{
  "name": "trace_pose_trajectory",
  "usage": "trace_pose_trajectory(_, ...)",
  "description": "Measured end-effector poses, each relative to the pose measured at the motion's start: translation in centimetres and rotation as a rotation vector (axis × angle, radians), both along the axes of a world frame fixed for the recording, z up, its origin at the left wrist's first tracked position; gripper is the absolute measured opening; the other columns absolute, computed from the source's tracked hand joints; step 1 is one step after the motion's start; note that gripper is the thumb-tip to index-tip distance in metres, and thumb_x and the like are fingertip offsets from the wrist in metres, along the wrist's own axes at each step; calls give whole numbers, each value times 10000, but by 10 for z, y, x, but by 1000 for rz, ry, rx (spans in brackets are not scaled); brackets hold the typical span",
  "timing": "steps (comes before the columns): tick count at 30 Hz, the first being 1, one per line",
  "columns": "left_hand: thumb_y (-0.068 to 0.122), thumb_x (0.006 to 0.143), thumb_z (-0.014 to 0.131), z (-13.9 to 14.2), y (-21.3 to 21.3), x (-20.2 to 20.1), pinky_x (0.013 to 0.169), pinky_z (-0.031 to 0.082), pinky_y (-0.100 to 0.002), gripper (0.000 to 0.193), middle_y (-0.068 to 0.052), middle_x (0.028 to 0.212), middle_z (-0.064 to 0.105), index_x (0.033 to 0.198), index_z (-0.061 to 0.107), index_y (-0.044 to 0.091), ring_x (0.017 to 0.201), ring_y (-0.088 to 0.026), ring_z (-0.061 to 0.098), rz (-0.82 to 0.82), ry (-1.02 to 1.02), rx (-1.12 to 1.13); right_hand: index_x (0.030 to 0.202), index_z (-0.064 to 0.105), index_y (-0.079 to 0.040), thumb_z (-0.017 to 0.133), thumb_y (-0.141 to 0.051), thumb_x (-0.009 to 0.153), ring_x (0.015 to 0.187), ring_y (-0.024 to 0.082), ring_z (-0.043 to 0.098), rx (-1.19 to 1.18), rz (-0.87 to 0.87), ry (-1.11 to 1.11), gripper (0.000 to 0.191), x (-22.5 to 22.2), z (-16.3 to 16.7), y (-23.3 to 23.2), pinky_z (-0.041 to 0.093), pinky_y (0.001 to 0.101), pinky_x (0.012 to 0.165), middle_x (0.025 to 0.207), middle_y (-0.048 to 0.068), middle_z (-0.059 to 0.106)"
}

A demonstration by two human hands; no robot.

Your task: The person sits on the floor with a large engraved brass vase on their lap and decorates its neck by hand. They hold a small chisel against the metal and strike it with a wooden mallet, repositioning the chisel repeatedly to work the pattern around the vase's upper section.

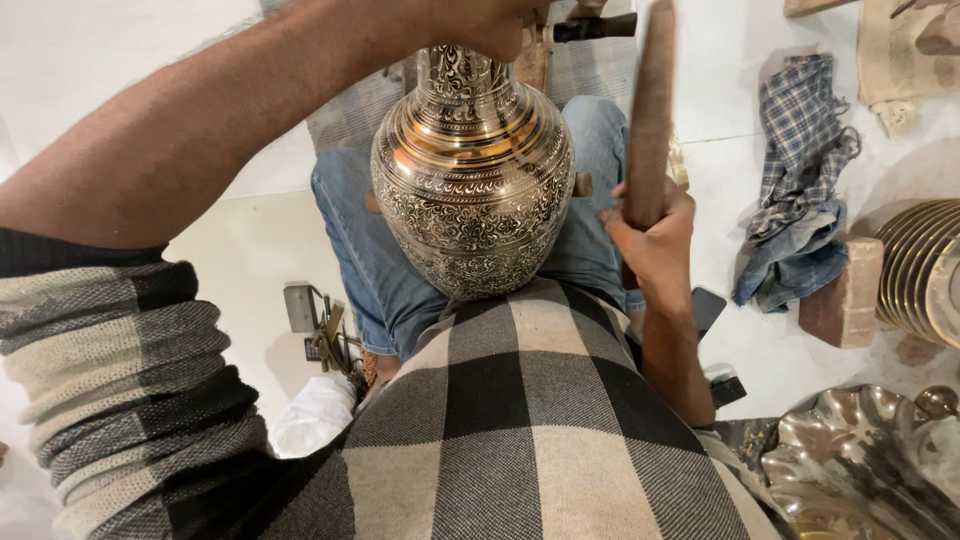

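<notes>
while the engraved brass vase [472, 175] lies tilted across the person's lap, its rounded belly against the checked shirt [520, 420] and its neck pointing away from the body, the left hand [490, 22] is clamped over the vase's mouth end, fingers curled round it as far as the frame's top edge lets one see. just right of the vase, the right hand [655, 235] is closed tight round the lower end of a long wooden stick [650, 110], which stands upright and blurred beside the vase's shoulder. judging by this, the step in hand looks like striking or tapping work on the patterned surface, with the vase steadied at the neck. the next move would seem to call for a firm hold at the mouth so the vase does not roll on the jeans [375, 260], and a controlled swing that meets the metal squarely rather than glancing off the curve. further right of the vase lie a crumpled plaid cloth [800, 190], a reddish block [848, 295], a stack of ridged brass plates [925, 270] and, nearer the body, a scalloped metal tray [860, 460].
</notes>
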State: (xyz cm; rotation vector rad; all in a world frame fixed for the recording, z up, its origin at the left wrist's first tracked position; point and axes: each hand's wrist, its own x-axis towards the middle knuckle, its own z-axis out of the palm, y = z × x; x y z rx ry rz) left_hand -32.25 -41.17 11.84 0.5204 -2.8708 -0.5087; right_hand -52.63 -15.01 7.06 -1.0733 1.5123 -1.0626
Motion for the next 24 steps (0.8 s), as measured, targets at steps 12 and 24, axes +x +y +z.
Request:
trace_pose_trajectory(12, -7, 722, 907, -25, -12, 0, 486, 577, -328, 649, -165, 906, 747, 1298, 610, 31, 726, -248, 736, -73, 110, 121, 957, 630, -19, 722, 79, 780, 568, 139, 555, 119, -81, 163, 223, 1, -7, -3, 428, 314, 519, 728, 51, 605)
trace_pose_trajectory(24, -87, 767, 804, -29, -15, 3, 475, 572, -310, 586, -145, 1005, 738, 1306, 638, 73, 726, -223, 732, -117, 150, 55, 955, 630, -19, 754, 66, 765, 632, 128, 613, 107, -47, 73, 242, 3, -14, -1, 488, 282, 563, 792, 53, 659)
